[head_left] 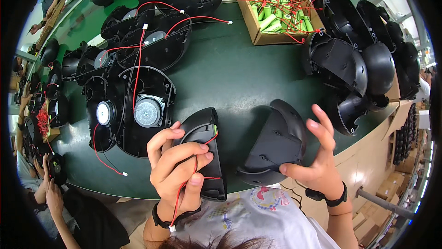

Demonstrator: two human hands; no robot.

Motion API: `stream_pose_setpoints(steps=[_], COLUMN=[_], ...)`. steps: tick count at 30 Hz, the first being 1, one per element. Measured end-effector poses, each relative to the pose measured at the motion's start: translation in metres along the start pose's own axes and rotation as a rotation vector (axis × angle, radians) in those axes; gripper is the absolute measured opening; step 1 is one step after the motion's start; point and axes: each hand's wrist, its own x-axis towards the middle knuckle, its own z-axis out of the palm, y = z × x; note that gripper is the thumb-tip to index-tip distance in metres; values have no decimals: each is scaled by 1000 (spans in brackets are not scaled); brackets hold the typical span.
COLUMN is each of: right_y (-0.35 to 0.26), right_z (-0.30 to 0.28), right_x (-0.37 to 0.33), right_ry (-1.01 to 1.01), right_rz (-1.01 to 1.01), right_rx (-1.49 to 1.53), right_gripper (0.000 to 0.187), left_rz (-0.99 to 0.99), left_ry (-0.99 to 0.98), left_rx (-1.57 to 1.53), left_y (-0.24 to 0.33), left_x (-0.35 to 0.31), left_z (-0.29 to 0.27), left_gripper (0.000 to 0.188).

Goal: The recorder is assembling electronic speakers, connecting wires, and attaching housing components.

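Observation:
In front of me my left hand (pixel 180 168) grips a black plastic housing half (pixel 214 189), tilted up on its side. A bit of green battery (pixel 215 130) shows at its inner edge. A red wire (pixel 178 200) runs between my fingers and hangs down past the wrist, ending in a white connector (pixel 172 228). To the right stands another black housing half (pixel 276 145), tilted, with its flat face toward me. The thumb of my right hand (pixel 317 166) touches its lower right edge, while the other fingers are spread away from it.
Several black housings with round speakers (pixel 148 111) and red wires lie at the left. A cardboard box (pixel 248 16) of green batteries (pixel 276 19) stands at the back. Black shells (pixel 343 60) pile up along the right. Other people's hands (pixel 54 198) are at the far left.

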Motion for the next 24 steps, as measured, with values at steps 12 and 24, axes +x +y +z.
stream_pose_setpoints(steps=[12, 24], right_y=[13, 23], right_z=[22, 36], right_x=[-6, 28], right_ry=[0, -362], right_rz=[203, 191], right_rx=[951, 1207], right_gripper=[100, 118], left_rz=[54, 80], left_ry=[-48, -137], left_rx=[-14, -106], left_y=[8, 7], left_x=[2, 3], left_z=[12, 12], left_gripper=[27, 22])
